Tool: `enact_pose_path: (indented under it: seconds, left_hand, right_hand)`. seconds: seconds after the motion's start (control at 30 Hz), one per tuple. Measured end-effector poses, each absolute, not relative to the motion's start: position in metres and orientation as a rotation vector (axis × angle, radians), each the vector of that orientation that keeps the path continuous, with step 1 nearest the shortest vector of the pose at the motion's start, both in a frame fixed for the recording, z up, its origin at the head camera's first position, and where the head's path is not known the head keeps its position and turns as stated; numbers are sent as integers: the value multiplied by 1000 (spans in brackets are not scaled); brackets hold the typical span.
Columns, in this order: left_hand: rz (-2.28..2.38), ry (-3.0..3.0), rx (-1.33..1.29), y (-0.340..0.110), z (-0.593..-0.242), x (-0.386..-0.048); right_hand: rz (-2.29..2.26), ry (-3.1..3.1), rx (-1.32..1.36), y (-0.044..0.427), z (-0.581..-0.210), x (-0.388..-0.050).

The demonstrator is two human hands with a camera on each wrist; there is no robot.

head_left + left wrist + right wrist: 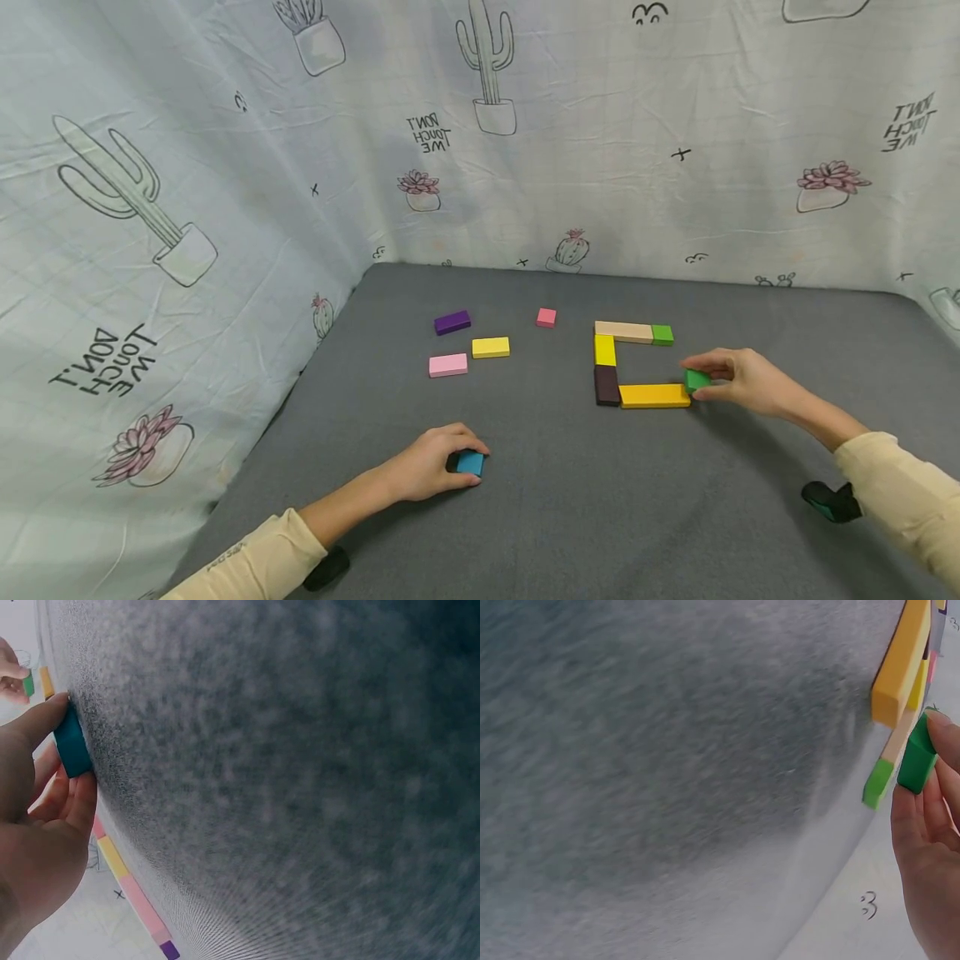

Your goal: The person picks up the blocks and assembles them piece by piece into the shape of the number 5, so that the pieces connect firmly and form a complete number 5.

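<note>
My right hand (738,381) pinches a green block (697,381) between thumb and fingertips, beside the right end of an orange-yellow block (655,397). In the right wrist view the green block (917,754) looks apart from the orange-yellow one. That long block lies against a dark brown block (607,387). From there a yellow block (604,350), a beige block (624,332) and a light green block (662,335) continue the outline, which gapes on the right. At the lower left, my left hand (429,463) grips a blue block (470,462) near the cloth.
Loose blocks lie left of the outline: purple (452,322), pale yellow (491,347), light pink (447,365) and a small coral-pink block (546,317). Grey cloth (555,517) covers the table. White curtains (600,100) printed with cacti hang behind and at the left.
</note>
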State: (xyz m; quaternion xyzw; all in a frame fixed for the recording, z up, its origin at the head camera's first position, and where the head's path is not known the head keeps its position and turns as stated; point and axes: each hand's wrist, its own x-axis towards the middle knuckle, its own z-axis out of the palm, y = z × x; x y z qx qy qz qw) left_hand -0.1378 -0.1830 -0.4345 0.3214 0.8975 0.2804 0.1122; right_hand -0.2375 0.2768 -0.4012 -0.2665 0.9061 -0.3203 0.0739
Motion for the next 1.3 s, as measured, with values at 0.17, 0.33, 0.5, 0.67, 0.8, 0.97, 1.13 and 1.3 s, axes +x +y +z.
enact_pose_path:
  seconds: [0.17, 0.33, 0.5, 0.67, 0.8, 0.97, 1.13, 1.3]
  left_hand:
    - [822, 2638, 947, -183, -436, -138]
    - [816, 2647, 962, -183, -437, -138]
    - [820, 2649, 962, -183, -437, -138]
    - [825, 2645, 958, -183, -437, -138]
    - [821, 2644, 943, -183, -436, -138]
    - [815, 2653, 944, -183, -437, -138]
    - [824, 2654, 951, -184, -438, -138]
    - [820, 2652, 944, -184, -438, -138]
  right_hand:
    - [-958, 2723, -798, 286, -409, -235]
    - [-1005, 2696, -862, 291, -419, -234]
    - [-1029, 2676, -899, 292, -425, -234]
    - [-1043, 2660, -946, 291, -427, -234]
    - [-1042, 2648, -963, 289, -427, -234]
    - [-1025, 2657, -952, 288, -427, -235]
    - [-1029, 2647, -976, 288, -427, -236]
    - [-1002, 2648, -924, 289, -420, -237]
